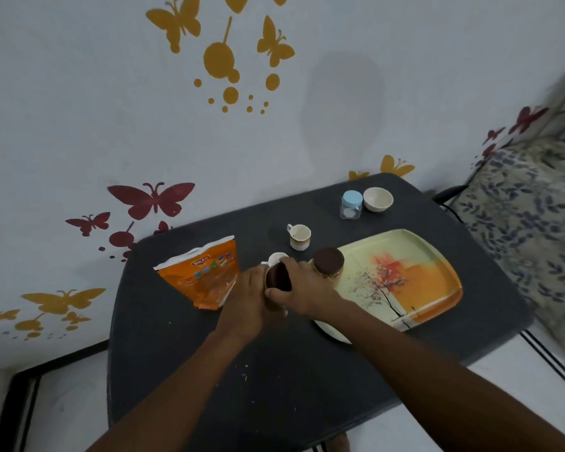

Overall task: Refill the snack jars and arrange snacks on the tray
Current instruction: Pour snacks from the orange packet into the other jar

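Observation:
On the dark table (274, 370) I hold a jar with a brown lid (278, 278) between both hands. My left hand (247, 300) wraps the jar's body from the left; my right hand (302, 288) grips the lid from the right. The jar's body is mostly hidden by my hands. A second jar with a brown lid (328, 261) stands on the near-left corner of the painted tray (415, 275). An orange snack pouch (199, 272), torn open at the top, stands to the left of my hands.
A small white cup (300, 236) and another cup (277, 257) sit just behind my hands. A blue-lidded clear jar (352, 205) and a white bowl (378, 199) stand at the far edge. A white plate (331, 332) peeks out under my right forearm. A patterned cushion (529, 230) lies to the right.

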Action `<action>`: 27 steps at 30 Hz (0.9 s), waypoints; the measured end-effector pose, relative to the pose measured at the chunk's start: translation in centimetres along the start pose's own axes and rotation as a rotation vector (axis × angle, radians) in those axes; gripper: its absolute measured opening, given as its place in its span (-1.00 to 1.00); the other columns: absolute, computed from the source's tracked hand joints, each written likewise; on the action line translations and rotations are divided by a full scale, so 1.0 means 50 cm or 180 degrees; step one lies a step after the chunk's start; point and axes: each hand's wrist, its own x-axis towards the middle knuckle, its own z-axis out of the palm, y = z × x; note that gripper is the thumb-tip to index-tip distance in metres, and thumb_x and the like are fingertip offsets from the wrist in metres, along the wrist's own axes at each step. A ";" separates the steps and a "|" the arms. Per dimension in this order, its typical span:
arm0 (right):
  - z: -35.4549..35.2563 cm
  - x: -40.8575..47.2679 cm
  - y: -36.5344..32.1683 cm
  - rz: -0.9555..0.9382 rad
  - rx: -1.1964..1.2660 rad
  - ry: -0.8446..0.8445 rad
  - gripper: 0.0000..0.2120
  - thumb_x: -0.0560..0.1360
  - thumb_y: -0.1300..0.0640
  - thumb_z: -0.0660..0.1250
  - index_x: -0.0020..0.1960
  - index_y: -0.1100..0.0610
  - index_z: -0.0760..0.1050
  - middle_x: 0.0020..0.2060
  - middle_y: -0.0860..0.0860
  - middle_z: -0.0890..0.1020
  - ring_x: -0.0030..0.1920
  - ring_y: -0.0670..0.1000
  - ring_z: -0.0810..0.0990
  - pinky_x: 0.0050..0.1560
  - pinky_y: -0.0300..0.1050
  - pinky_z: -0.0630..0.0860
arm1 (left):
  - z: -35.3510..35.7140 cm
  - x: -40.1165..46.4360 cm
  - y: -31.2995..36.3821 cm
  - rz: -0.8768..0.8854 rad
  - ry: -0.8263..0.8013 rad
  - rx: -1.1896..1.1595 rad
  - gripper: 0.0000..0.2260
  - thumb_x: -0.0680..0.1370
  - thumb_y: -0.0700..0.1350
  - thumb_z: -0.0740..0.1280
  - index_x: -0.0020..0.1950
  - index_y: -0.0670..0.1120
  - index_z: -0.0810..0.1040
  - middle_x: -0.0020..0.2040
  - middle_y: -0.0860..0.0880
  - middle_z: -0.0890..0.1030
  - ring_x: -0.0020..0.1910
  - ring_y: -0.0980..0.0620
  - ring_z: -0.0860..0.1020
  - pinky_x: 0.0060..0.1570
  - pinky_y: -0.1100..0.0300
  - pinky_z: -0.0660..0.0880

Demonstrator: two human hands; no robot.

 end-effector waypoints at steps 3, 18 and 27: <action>-0.004 -0.021 0.026 0.0107 0.0200 0.0251 -0.27 0.42 -0.35 0.32 0.47 -0.08 0.20 0.24 0.07 0.46 0.16 0.11 0.55 0.10 0.05 0.58 | 0.019 0.014 0.015 0.0131 -0.0130 0.0059 -0.09 0.31 0.15 0.62 0.56 0.00 0.27 0.46 -0.01 0.43 0.40 0.00 0.43 0.37 0.02 0.44; -0.200 0.045 0.255 -0.0048 0.0347 0.1261 -0.35 0.39 -0.27 0.42 0.35 0.04 0.40 0.15 0.11 0.54 0.10 0.09 0.55 0.11 0.08 0.57 | 0.109 0.195 0.169 0.0097 -0.0350 0.0349 -0.33 0.44 0.04 0.48 0.49 -0.12 0.39 0.38 -0.18 0.51 0.35 -0.18 0.47 0.26 0.04 0.42; -0.249 0.107 0.414 0.0244 0.0188 0.0672 -0.28 0.42 -0.18 0.47 0.45 0.12 0.35 0.23 0.22 0.48 0.24 0.25 0.49 0.27 0.15 0.48 | 0.223 0.273 0.186 0.0073 -0.0805 0.0606 -0.63 0.43 -0.05 0.49 0.18 -0.09 0.50 0.12 -0.10 0.58 0.10 -0.17 0.56 0.10 -0.06 0.50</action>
